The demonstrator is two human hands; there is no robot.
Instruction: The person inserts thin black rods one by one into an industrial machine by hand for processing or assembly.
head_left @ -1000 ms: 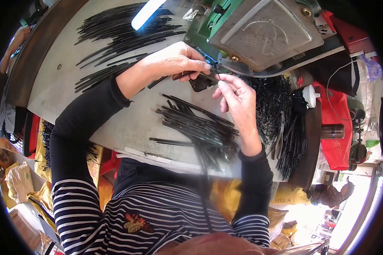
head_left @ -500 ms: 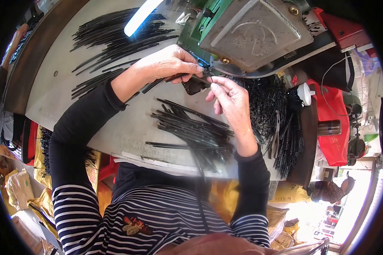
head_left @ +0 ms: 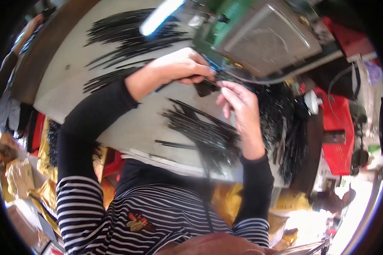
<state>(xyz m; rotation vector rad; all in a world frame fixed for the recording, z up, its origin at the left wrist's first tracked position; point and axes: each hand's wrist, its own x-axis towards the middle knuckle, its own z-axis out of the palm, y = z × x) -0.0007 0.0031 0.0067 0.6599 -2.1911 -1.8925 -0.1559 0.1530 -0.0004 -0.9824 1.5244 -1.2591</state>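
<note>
My left hand is closed in a pinch on a thin black strip at the front of a green machine with a grey metal cover. Close beside it, the thumb and index finger of my right hand come together near the strip's end; blur hides what is between them. A small dark plate of the machine lies just below the fingertips. Nearer to me a loose bundle of black strips rests on the pale table.
More black strips lie in rows at the far left under a bright tube lamp. A tangled heap of black pieces covers the table's right side, beside a red bag. Yellow sacks stand below the table's edge.
The whole view has shifted, so everything sits a little further right and is more blurred. Both hands keep nearly the same pose at the machine.
</note>
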